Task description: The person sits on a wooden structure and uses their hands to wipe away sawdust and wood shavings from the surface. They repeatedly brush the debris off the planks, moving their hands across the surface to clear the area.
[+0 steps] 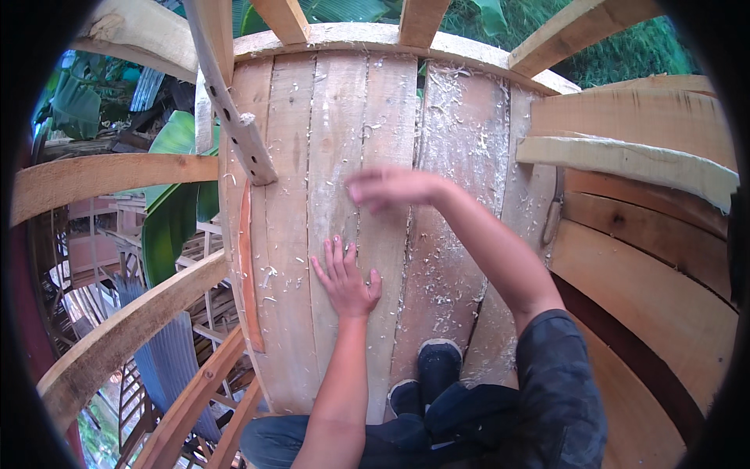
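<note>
My left hand (348, 286) lies flat on the wooden planks (336, 141), fingers spread and pointing away from me. Farther off and a little to its right, my right hand (391, 188) hangs over the boards, smeared by motion; its fingers look loosely extended, and I see nothing in them. Pale wood shavings (445, 293) lie scattered across the boards, thickest on the right-hand planks. Beyond my left hand, a rough wooden pole (246, 141) with dark holes comes down onto the planks at the far left.
Wooden rails (117, 176) run along the left side, with foliage and corrugated sheets beyond. Stacked boards (633, 156) line the right. A tool with a wooden handle (553, 219) rests against the right edge. My dark shoes (439, 363) stand on the planks near me.
</note>
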